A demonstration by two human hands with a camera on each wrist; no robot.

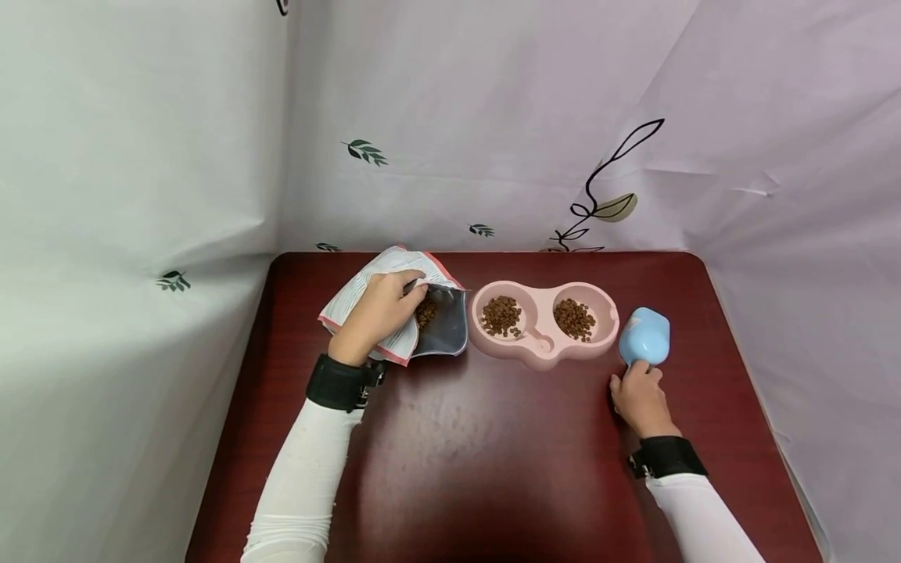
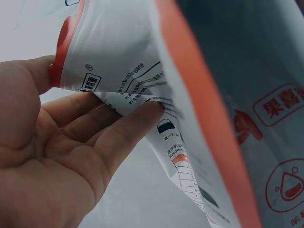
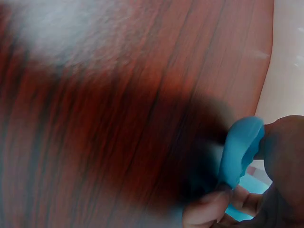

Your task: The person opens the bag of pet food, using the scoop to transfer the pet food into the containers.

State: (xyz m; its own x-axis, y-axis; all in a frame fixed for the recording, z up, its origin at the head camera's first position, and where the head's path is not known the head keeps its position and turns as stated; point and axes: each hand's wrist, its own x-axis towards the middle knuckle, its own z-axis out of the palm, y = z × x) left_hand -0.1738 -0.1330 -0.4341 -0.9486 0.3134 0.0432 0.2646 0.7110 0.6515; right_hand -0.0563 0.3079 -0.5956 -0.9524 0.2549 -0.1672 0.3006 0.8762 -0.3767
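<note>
My left hand pinches the folded edge of a white printed food bag with red-orange borders. In the left wrist view, the thumb is at the bag's red edge and the fingers lie against the printed side. Brown kibble shows beside those fingertips, by a shiny grey surface at the bag's right. Over on the right, my right hand grips the handle of a light blue scoop. Its curled handle shows between thumb and fingers in the right wrist view.
A pink double bowl stands between the bag and the scoop, with kibble in its left bowl and right bowl. The dark red wooden table is bordered by pale patterned cloth at the back and sides.
</note>
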